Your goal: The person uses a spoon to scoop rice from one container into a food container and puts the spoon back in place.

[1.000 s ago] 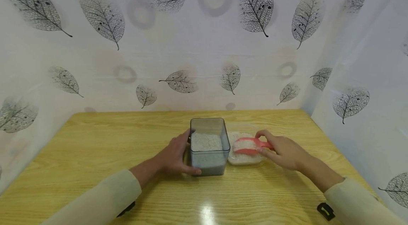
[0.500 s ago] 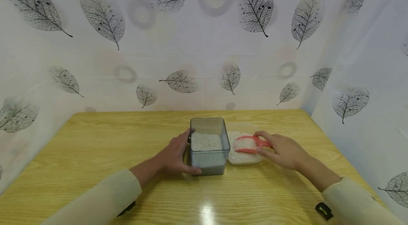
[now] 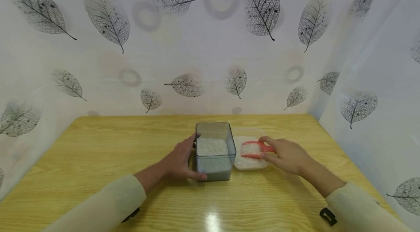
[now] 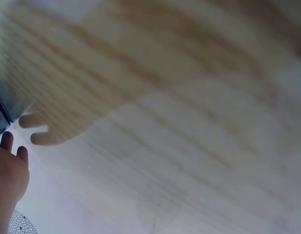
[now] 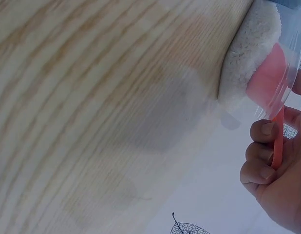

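Observation:
A see-through grey square container [image 3: 214,168] with white rice [image 3: 212,146] inside stands mid-table. My left hand [image 3: 179,159] holds its left side, thumb across the front and fingers round the back corner; the left wrist view catches only part of this hand [image 4: 11,170] at the edge. Just right of it sits a clear plastic tub [image 3: 251,167], also with rice. My right hand [image 3: 288,155] grips the handle of a pink scoop [image 3: 252,156], whose bowl carries rice over the tub. In the right wrist view, the scoop [image 5: 270,78] shows through the tub's clear wall.
A wood-grain table [image 3: 108,144] lies under everything. Behind it hangs a pale curtain [image 3: 203,49] printed with leaves, and another stretch of it runs along the right side. Dark straps [image 3: 328,216] show below both sleeves.
My right hand and the scoop have shifted slightly left over the tub, and the scoop's bowl has changed its tilt a little. The left hand and grey container have stayed put.

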Demonstrator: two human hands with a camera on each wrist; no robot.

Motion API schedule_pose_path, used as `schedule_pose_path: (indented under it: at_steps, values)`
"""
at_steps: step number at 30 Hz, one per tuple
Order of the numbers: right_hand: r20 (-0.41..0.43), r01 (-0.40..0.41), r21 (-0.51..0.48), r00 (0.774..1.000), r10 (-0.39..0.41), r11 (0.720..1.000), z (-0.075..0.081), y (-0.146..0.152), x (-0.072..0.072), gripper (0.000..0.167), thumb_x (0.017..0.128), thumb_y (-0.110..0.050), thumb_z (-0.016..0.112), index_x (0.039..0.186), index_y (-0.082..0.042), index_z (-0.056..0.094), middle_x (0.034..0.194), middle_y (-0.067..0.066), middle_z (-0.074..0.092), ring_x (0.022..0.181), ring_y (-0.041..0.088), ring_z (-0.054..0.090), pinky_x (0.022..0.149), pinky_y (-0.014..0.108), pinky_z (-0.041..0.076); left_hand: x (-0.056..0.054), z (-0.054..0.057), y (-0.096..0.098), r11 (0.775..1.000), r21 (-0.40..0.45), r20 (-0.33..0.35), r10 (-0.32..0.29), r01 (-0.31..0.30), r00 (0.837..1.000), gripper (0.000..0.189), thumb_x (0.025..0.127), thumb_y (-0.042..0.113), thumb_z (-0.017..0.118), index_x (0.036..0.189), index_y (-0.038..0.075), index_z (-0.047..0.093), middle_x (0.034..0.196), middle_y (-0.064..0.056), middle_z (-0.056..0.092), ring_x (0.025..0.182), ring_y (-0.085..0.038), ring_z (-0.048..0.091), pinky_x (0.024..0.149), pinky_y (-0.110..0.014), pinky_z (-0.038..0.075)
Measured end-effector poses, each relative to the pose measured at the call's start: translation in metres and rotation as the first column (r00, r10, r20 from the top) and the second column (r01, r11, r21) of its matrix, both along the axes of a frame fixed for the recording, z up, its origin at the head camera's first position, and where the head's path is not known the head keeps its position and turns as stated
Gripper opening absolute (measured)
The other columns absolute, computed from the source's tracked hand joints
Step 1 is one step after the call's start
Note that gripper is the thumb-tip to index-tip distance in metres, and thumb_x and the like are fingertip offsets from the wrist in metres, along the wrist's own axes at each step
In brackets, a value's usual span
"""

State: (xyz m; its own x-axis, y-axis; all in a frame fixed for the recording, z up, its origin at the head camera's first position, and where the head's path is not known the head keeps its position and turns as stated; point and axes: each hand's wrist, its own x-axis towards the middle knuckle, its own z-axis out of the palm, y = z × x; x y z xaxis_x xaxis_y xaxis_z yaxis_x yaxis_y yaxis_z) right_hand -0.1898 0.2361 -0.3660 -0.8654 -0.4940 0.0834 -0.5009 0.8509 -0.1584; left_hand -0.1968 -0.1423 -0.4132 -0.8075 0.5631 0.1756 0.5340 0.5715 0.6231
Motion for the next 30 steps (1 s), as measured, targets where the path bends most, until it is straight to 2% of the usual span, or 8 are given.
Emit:
schedule_pose_path:
  at_steps: [12,18,25,30]
  values:
    - [0.025,-0.008,0.043,1.000,0.006,0.999,0.008,-0.004,-0.005,0.044,0.098,-0.047,0.055,0.133,-0.020,0.056,0.105,0.005,0.072,0.091,0.026,0.068,0.071,0.044,0.053,0.000,-0.001,0.000,1.000,-0.002,0.007,0.004,-0.004,1.000,0.126,0.064,0.068,0.083,0.158,0.016,0.018,0.148,0.003,0.045,0.136,-0.018,0.043,0.113,-0.053,0.027]
    - [-0.045,-0.025,0.126,0.999,0.031,0.992,0.024,-0.010,-0.009,0.040,0.094,-0.043,0.061,0.127,-0.021,0.062,0.100,0.004,0.071,0.094,0.027,0.067,0.067,0.044,0.053,0.000,-0.002,0.001,1.000,0.024,-0.002,-0.006,0.006,1.000,0.124,0.063,0.066,0.084,0.157,0.017,0.020,0.144,0.005,0.047,0.133,-0.018,0.046,0.111,-0.054,0.029]
    - [-0.098,-0.083,0.280,0.989,0.114,0.956,0.051,-0.019,-0.012,0.037,0.090,-0.040,0.067,0.118,-0.016,0.069,0.077,-0.001,0.064,0.074,0.020,0.063,0.058,0.039,0.050,-0.001,-0.004,0.001,1.000,0.024,0.012,-0.003,0.002,1.000,0.123,0.063,0.066,0.084,0.157,0.020,0.019,0.141,0.009,0.048,0.131,-0.015,0.046,0.111,-0.051,0.029]
    - [-0.150,-0.100,0.373,0.975,0.166,0.922,0.070,-0.023,-0.010,0.025,0.083,-0.035,0.071,0.100,-0.016,0.072,0.069,-0.004,0.059,0.070,0.020,0.058,0.057,0.039,0.048,0.000,-0.003,0.001,1.000,0.019,0.017,-0.001,0.000,1.000,0.124,0.063,0.067,0.084,0.158,0.020,0.018,0.141,0.008,0.048,0.130,-0.015,0.046,0.111,-0.051,0.029]
